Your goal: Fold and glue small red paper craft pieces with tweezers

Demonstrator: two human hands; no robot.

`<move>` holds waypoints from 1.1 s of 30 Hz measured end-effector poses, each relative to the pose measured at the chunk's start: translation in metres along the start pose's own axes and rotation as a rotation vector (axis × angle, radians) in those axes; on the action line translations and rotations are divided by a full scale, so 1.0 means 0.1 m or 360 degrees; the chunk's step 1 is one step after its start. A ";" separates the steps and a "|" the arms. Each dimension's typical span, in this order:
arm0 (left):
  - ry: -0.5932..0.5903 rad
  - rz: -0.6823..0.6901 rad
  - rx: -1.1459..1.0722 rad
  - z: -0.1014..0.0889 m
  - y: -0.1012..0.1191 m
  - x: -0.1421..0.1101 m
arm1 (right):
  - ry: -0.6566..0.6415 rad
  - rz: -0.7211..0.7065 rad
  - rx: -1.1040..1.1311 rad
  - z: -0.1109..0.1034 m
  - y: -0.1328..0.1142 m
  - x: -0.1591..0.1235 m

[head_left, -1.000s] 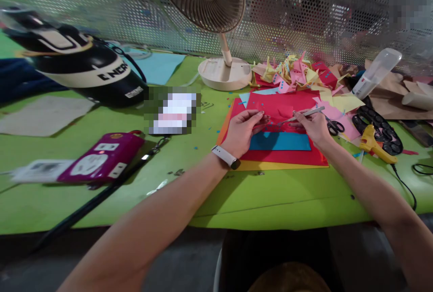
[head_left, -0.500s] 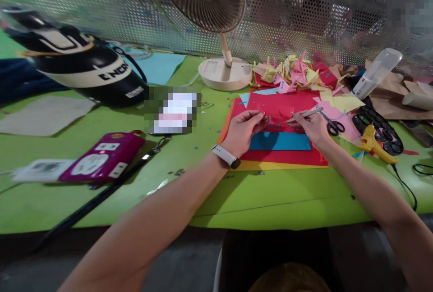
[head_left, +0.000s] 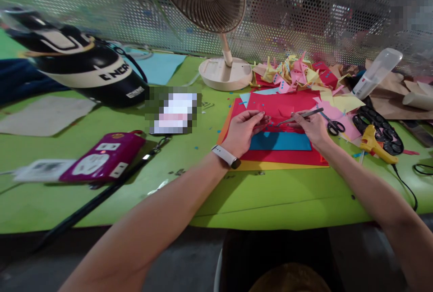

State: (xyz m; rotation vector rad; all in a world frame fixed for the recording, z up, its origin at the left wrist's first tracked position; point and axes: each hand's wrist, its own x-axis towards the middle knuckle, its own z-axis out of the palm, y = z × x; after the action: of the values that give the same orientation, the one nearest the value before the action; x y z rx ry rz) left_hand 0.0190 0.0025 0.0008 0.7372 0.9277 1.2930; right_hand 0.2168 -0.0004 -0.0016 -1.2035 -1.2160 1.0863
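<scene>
My left hand (head_left: 244, 130), with a white watch on the wrist, pinches a small red paper piece (head_left: 270, 125) over a stack of red paper sheets (head_left: 287, 154). My right hand (head_left: 313, 126) grips thin metal tweezers (head_left: 299, 116), whose tips point left at that red piece. A blue paper strip (head_left: 280, 141) lies on the red sheets just below both hands. Orange and yellow sheet edges (head_left: 270, 166) stick out under the stack.
A beige desk fan (head_left: 216, 21) stands behind. A pile of folded paper shapes (head_left: 294, 75), scissors (head_left: 333, 125), a yellow glue gun (head_left: 375, 143), a black tray (head_left: 379, 130) and a clear bottle (head_left: 377, 72) lie right. A helmet (head_left: 77, 64) and magenta power strip (head_left: 101, 157) lie left on the green table (head_left: 270, 193).
The tweezers' tips have dipped slightly toward the red piece. Both hands stay almost in place.
</scene>
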 end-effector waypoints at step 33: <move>-0.0006 0.0002 0.0025 -0.01 0.00 0.00 | 0.0005 -0.0040 -0.0098 0.05 0.00 -0.01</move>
State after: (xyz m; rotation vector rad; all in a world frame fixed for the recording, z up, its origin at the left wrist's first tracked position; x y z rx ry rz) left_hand 0.0184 0.0028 0.0008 0.7526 0.9355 1.2861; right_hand 0.2113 -0.0014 -0.0018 -1.2333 -1.2671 1.0342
